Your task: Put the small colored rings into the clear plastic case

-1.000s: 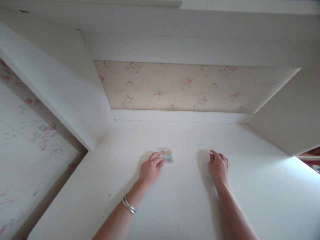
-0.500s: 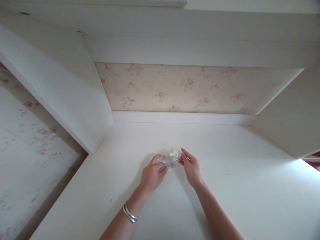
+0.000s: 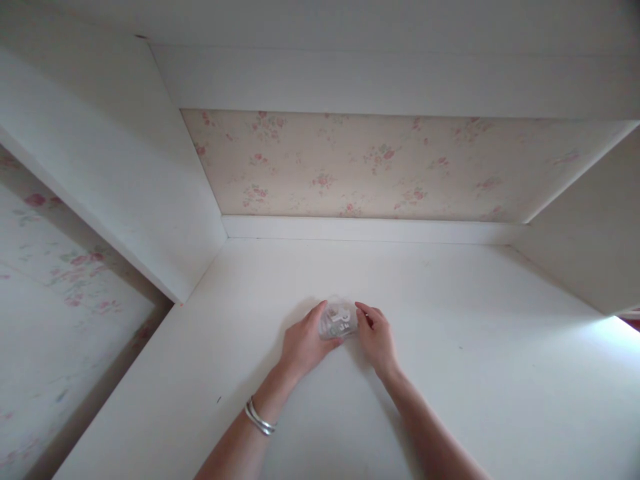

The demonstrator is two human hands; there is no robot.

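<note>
A small clear plastic box (image 3: pixel 341 319) with tiny items inside is held just above the white desk top (image 3: pixel 450 373), tilted up toward me. My left hand (image 3: pixel 303 343) grips its left side, thumb on top and fingers underneath. My right hand (image 3: pixel 376 337) holds its right edge with thumb and fingertips. A pair of silver bangles (image 3: pixel 259 417) sits on my left wrist.
The desk sits in a white alcove, with a flowered back panel (image 3: pixel 370 167), a white side wall (image 3: pixel 110 173) on the left and another on the right (image 3: pixel 590 247). A white ledge (image 3: pixel 370 229) runs along the back. Flowered wallpaper (image 3: pixel 55 300) shows at the far left.
My right hand came in from the right and took the box's right edge. Both hands have lifted and tilted the box, which lay flat on the desk a second ago.
</note>
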